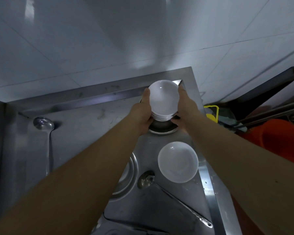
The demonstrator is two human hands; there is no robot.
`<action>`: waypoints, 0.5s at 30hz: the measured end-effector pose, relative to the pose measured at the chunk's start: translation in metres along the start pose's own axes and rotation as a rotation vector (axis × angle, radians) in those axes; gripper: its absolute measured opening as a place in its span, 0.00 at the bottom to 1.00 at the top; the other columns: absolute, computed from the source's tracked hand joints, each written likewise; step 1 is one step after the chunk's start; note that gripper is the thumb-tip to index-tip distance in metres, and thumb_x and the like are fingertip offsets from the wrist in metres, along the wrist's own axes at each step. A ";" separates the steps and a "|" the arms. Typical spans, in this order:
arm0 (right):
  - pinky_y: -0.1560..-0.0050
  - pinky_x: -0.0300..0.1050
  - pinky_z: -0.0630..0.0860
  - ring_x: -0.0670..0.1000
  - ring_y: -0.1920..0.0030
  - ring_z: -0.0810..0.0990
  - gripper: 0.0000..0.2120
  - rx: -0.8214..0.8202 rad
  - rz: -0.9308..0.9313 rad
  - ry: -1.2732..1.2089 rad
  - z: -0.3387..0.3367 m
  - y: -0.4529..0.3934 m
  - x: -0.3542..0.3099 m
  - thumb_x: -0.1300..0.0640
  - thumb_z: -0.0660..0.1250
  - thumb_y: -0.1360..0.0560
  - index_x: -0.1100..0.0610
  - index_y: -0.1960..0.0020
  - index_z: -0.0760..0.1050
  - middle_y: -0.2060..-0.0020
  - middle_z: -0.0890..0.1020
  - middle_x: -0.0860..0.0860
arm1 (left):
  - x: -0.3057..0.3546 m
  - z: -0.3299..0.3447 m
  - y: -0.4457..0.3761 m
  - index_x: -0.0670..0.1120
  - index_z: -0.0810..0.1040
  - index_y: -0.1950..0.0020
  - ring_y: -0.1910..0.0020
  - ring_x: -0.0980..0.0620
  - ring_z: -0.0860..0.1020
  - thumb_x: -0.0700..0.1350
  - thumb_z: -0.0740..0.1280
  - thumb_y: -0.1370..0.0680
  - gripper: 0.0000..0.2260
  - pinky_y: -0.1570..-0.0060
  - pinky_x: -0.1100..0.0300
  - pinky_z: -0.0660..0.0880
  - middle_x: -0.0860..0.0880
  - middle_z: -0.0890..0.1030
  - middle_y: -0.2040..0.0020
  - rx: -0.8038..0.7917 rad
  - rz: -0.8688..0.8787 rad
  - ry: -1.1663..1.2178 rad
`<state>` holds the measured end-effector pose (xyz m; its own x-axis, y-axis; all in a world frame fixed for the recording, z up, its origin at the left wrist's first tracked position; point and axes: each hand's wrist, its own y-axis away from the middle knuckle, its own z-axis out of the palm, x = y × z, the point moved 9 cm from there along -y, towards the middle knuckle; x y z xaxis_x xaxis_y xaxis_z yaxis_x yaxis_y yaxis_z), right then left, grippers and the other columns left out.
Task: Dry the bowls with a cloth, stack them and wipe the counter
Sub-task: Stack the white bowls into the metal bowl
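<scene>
A big white tiled wall (109,39) fills the top of the view. Below it sits a shiny metal counter (85,119), with a raised edge along the back and the right side. Two bare arms reach out over the counter toward its far right corner. To the right of the counter, down lower, stands an orange bucket (282,143), and near it is something yellow (210,112) that is too dark to make out. On the counter, near the right edge, one white bowl (178,162) sits alone, open side up. Farther back, the two hands hold a stack of white bowls (163,100) between them. The left hand (143,114) grips the left side of the stack, with its fingers curled under the bottom and its thumb up along the rim. The right hand (185,106) grips the right side the same way. The stack is just above a round metal dish (161,128) on the counter. A metal ladle (147,178) lies beside the lone bowl, its handle pointing to the near right. Another ladle (43,123) lies on the left part of the counter.
</scene>
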<state>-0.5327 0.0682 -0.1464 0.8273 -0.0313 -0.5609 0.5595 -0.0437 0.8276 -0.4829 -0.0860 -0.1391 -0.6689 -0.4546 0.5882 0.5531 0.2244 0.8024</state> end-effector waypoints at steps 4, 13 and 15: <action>0.35 0.60 0.79 0.59 0.37 0.79 0.34 -0.009 0.054 0.018 -0.001 0.004 -0.003 0.26 0.62 0.23 0.49 0.28 0.73 0.35 0.78 0.51 | 0.002 0.003 0.005 0.46 0.74 0.26 0.42 0.45 0.83 0.68 0.63 0.18 0.31 0.35 0.50 0.80 0.45 0.83 0.38 0.048 -0.028 -0.008; 0.43 0.53 0.73 0.58 0.47 0.78 0.16 -0.006 -0.295 0.334 -0.055 0.033 0.000 0.38 0.63 0.23 0.49 0.51 0.79 0.53 0.82 0.53 | -0.022 -0.028 0.048 0.44 0.76 0.25 0.31 0.44 0.78 0.62 0.66 0.17 0.28 0.26 0.45 0.72 0.45 0.81 0.30 0.135 0.011 -0.148; 0.45 0.55 0.72 0.55 0.50 0.77 0.16 0.003 -0.235 0.292 -0.081 0.039 0.031 0.37 0.64 0.26 0.48 0.57 0.79 0.56 0.81 0.49 | -0.057 -0.034 0.067 0.45 0.78 0.29 0.30 0.43 0.76 0.61 0.64 0.16 0.24 0.24 0.42 0.70 0.45 0.79 0.29 0.132 -0.027 -0.241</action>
<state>-0.4808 0.1466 -0.1299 0.6556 0.2664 -0.7066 0.7364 -0.0182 0.6763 -0.3910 -0.0745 -0.1225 -0.7899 -0.2475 0.5611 0.4747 0.3327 0.8149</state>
